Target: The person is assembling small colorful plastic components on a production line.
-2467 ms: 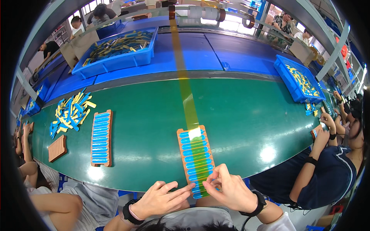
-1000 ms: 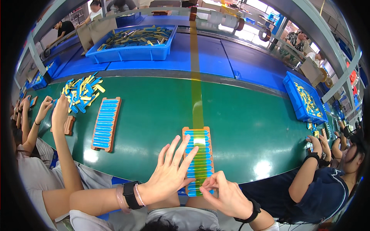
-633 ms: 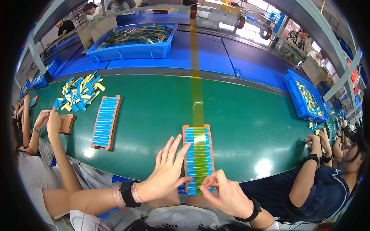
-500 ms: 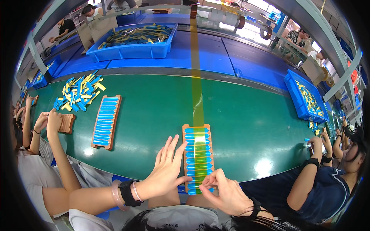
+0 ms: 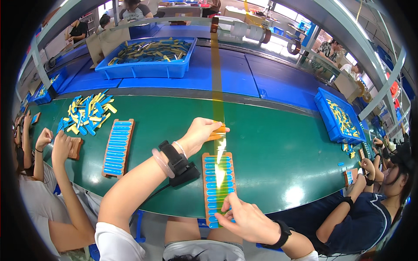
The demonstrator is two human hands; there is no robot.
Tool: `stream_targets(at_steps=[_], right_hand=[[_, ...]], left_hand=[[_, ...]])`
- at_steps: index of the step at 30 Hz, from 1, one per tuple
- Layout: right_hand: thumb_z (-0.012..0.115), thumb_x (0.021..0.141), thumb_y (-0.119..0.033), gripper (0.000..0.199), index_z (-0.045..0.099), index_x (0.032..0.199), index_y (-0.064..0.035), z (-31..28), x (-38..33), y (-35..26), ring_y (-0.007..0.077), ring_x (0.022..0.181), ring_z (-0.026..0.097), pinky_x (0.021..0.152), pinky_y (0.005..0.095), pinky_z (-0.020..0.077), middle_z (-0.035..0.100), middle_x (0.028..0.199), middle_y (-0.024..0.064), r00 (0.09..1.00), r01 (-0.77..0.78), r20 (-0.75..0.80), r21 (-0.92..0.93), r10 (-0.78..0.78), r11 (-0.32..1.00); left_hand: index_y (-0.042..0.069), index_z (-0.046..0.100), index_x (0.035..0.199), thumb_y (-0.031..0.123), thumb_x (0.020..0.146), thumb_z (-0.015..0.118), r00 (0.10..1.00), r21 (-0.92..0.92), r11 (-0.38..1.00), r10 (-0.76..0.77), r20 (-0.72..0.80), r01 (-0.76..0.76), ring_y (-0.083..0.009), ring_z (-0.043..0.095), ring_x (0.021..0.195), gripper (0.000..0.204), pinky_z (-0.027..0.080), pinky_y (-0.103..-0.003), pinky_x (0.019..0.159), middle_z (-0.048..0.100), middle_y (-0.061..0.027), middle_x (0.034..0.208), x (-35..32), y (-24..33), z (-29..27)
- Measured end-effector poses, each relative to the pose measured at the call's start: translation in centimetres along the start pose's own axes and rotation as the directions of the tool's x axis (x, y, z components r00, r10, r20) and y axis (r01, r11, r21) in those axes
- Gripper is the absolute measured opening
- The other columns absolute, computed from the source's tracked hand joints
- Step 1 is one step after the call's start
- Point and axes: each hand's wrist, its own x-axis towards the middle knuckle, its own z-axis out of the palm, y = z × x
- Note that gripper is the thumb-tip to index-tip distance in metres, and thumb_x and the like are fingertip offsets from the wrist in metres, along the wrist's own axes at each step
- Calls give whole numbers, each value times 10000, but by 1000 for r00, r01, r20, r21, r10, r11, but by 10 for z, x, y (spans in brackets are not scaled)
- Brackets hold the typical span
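A clear amber tape (image 5: pixel 217 89) comes down from overhead and runs along a brown grooved block (image 5: pixel 232 174). Blue strips with rounded ends (image 5: pixel 210 179) lie side by side across this block, partly under the tape. Just beyond the block's far end, my left hand (image 5: pixel 203 132) is closed on the tape, its fingers partly showing through it. At the near end my right hand (image 5: pixel 250 219) has its thumb and forefinger curled together over the tape's lower end. Glare hides part of the tape on the block.
To the left stand another filled block (image 5: pixel 118 148) and a pile of blue and yellow pieces (image 5: pixel 89 111). Blue bins (image 5: pixel 146 71) (image 5: pixel 337 115) hold more pieces. A black device with a cable (image 5: pixel 186 175) hangs by my left wrist. Co-workers' hands (image 5: pixel 61 145) are at both sides.
My left hand has moved from beside the block to beyond its far end and closed on the tape. My right hand stays at the near end. The view has shifted slightly.
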Motion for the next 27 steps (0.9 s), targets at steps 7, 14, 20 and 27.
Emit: stream_targets(at_steps=[7, 14, 20, 27], right_hand=[[498, 794, -146, 262, 321, 887, 23, -17, 31, -6, 371, 632, 541, 521, 406, 443, 514, 774, 233, 993, 114, 53, -164, -106, 980], [478, 753, -180, 231, 373, 839, 6, -34, 99, 4, 372, 747, 518, 657, 430, 409, 526, 778, 209, 997, -41, -67, -228, 26, 973], [473, 756, -161, 212, 384, 831, 16, -47, 132, 12, 329, 729, 549, 644, 378, 428, 540, 754, 199, 988, -103, -132, -193, 78, 976], [479, 760, -145, 222, 377, 855, 27, -71, 100, 48, 310, 735, 550, 662, 368, 422, 528, 793, 195, 955, -204, -264, -247, 137, 947]], left_hand=[[-76, 551, 970, 131, 863, 460, 982, 181, 973, 164, -92, -145, -125, 563, 836, 251, 445, -248, 785, 614, -112, 909, 0, -14, 4], [-64, 581, 879, 132, 858, 464, 959, 264, 941, 251, -133, -210, -105, 572, 729, 229, 479, -237, 625, 626, -100, 855, 2, -28, 1], [-7, 574, 665, 162, 784, 549, 931, 319, 923, 294, -217, -217, -78, 533, 598, 208, 420, -263, 525, 604, -78, 650, 1, -36, 2], [-77, 516, 1013, 436, 825, 452, 781, 835, 536, 571, -252, -122, -397, 128, 1228, 550, 193, -447, 983, 237, -335, 1247, -10, -23, 12]])
